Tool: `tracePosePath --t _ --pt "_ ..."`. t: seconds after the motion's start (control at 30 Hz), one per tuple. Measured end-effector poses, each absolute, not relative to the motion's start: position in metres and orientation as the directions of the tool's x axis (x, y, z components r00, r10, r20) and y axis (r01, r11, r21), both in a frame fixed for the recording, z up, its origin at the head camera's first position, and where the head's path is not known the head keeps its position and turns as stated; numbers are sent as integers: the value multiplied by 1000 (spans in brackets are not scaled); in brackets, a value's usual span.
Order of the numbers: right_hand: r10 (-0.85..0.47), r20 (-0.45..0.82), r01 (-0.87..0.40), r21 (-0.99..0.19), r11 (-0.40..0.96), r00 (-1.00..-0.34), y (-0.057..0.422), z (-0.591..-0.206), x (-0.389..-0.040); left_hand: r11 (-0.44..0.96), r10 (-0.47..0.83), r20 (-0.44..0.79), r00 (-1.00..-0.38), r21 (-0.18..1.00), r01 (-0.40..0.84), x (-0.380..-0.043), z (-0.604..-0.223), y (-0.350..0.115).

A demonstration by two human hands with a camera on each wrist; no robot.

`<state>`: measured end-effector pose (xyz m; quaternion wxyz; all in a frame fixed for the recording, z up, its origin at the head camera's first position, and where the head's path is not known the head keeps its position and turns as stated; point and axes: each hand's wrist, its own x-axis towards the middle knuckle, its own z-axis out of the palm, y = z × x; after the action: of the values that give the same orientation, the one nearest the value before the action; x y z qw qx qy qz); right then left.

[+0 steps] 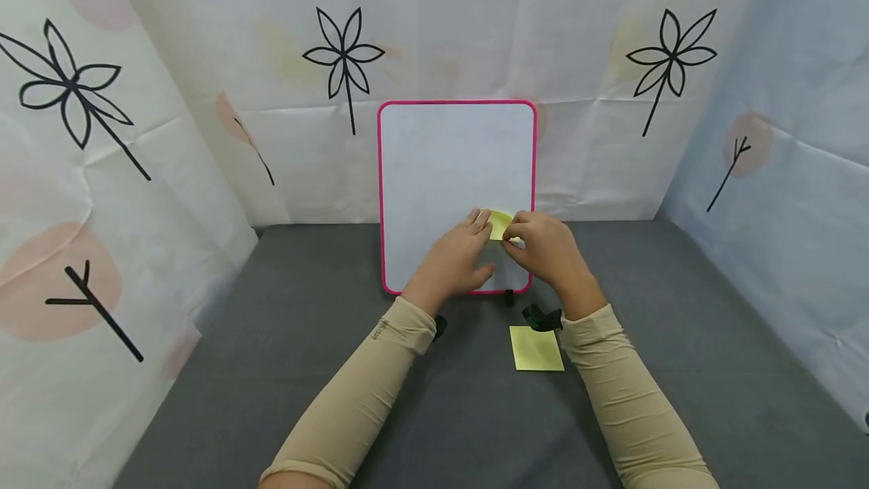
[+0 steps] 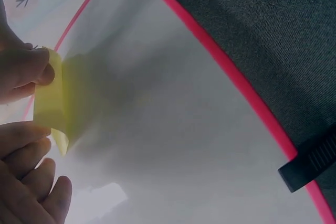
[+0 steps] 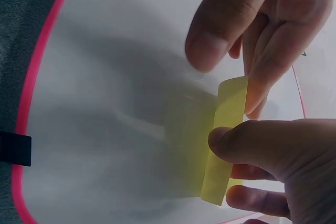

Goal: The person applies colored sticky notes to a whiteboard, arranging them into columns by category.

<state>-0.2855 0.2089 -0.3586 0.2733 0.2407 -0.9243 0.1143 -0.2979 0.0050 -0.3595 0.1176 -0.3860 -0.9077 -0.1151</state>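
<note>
A yellow sticky note (image 1: 499,224) is held at the lower right part of a white board (image 1: 456,172) with a pink frame. My right hand (image 1: 546,246) pinches the note's right side; in the right wrist view the thumb lies across the curved yellow paper (image 3: 226,174). Fairly straight fingers of my left hand (image 1: 451,259) touch the note's left edge, the thumb held away from it. The left wrist view shows the note (image 2: 51,100) bowed between both hands. A second yellow sticky note (image 1: 536,349) lies flat on the table near my right wrist.
The board stands upright on a dark grey table (image 1: 305,338) near the back, with black clips (image 2: 310,163) on its lower edge. Pale cloth walls (image 1: 462,29) printed with flowers enclose the back and sides.
</note>
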Motion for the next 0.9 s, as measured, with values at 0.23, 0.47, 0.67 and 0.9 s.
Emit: tracePosePath --t 0.23,0.47,0.67,0.9 --pt "-378 524 -490 -90 867 -764 204 -360 -288 720 659 284 -696 28 694 -301 -370 2" --pt "-393 509 -518 -125 846 -766 204 -365 -288 757 637 257 -727 -28 653 -295 -380 2" --pt "-360 476 -472 -138 871 -802 210 -369 -281 749 654 227 -722 -61 659 -290 -383 10" --pt "-392 527 -511 -94 855 -754 201 -367 -284 775 625 214 -750 -57 630 -293 -383 7"
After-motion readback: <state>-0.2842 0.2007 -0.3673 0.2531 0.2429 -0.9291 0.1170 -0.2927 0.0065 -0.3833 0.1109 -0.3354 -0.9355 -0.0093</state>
